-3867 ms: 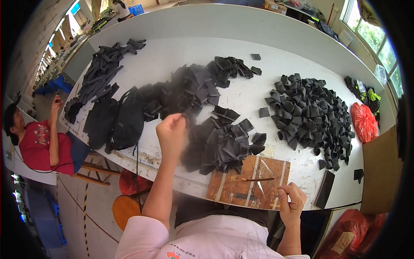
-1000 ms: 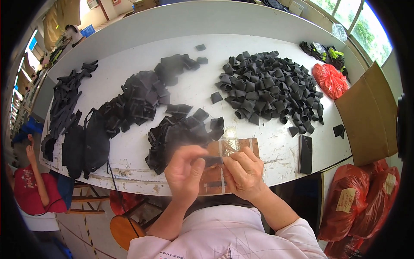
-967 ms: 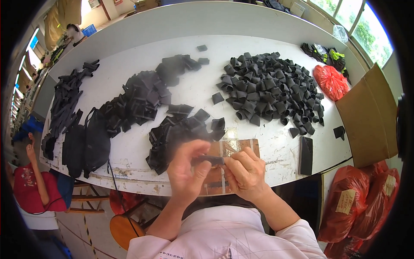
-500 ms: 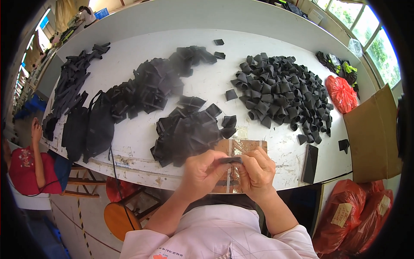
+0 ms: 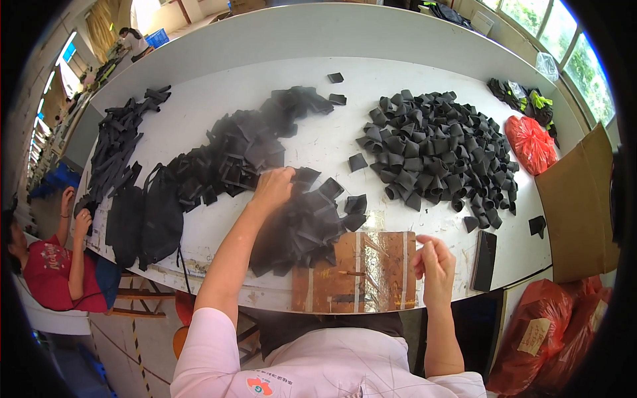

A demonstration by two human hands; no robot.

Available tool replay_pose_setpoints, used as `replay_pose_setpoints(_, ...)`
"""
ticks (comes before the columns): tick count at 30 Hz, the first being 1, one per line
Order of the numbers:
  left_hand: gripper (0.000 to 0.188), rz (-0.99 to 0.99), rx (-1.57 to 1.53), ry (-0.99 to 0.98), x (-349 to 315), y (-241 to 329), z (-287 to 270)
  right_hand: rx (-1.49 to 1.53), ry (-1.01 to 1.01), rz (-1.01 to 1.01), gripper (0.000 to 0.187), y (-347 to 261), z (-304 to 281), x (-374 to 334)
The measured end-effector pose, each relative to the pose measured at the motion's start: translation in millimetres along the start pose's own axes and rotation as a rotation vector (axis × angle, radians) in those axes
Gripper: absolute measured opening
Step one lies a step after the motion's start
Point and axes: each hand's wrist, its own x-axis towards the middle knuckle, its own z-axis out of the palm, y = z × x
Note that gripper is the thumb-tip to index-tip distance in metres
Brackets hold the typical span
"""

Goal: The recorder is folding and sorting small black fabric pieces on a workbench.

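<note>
Left hand [image 5: 273, 188] fingers close on flat black fabric pieces [image 5: 302, 222]; right hand [image 5: 432, 266] fingers curl together, empty, beside the taped brown cardboard sheet [image 5: 358, 273] on the white desk [image 5: 318, 142].

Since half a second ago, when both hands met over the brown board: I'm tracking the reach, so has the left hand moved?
Yes. The left hand has left the brown board and gone forward-left onto the near pile of black pieces; the right hand stays at the board's right edge.

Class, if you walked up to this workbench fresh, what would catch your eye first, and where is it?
Probably the big heap of folded black pieces on the right of the white table, and a red bag beyond it. Nearer, the left hand reaches into a flat black pile, beside a brown board at the front edge.
</note>
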Motion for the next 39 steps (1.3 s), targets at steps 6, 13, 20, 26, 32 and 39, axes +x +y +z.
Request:
replay_pose_setpoints(6, 0.005, -0.008, 0.177, 0.063, 5.8, -1.8, 0.2, 0.016, -0.093, 0.176, 0.026, 18.3, 1.1, -33.8)
replay_pose_setpoints(13, 0.005, -0.471, -1.016, 0.413, -67.1, 78.3, -81.6, -0.346, -0.277, -0.517, 0.01, -26.3, 29.8, -50.3)
replay_pose_setpoints(20, 0.006, -0.326, -1.555, -0.006, -149.8, 186.5, -96.5, -0.188, -0.166, -0.684, 0.024, -43.7, 67.8, -59.8)
replay_pose_setpoints(26, 0.007, -0.123, -0.848, 0.459, -160.1, 215.7, -63.3, -0.348, -0.053, -0.8, 0.018, -29.3, 62.8, -67.3)
replay_pose_setpoints(32, 0.012, -0.539, -1.756, 0.233, -154.1, 219.8, -73.3, -0.414, 0.086, -0.694, 0.02, -5.2, 63.1, -62.2)
replay_pose_setpoints(39, 0.021, -0.408, -1.772, 0.152, -158.0, 216.7, -64.1, 0.815, -0.467, 0.403, 0.007, -11.4, 46.9, -58.7)
